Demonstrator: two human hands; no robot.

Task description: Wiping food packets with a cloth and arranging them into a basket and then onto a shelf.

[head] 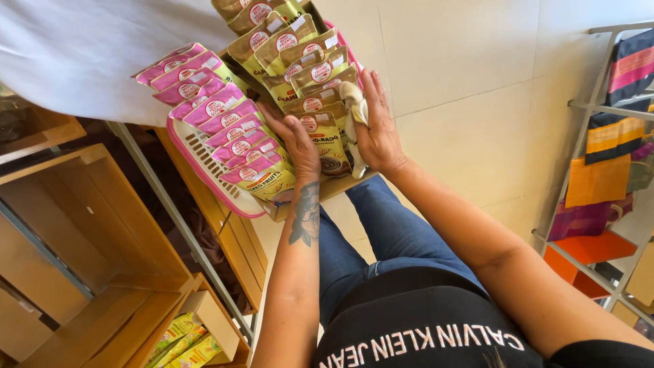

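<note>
Tan pouches (310, 75), standing in an overlapping row inside a cardboard box (340, 185) beside a pink slotted basket (197, 160) of pink pouches (218, 112), are bracketed by both hands at the near end of the row. The left hand (296, 140) lies flat with its grip released, fingers against the front tan pouch. The right hand (375, 133) presses the row's right side, its grip clenched on a crumpled white cloth (354, 102).

Empty wooden crates (75, 232) are sitting at nine o'clock, one at seven o'clock holding yellow-green packets (182, 342). A white cloth (82, 54) is spreading across eleven o'clock. A metal rack (599, 170) of folded colourful fabrics (613, 136) is standing at three o'clock on the pale tiled floor (463, 82).
</note>
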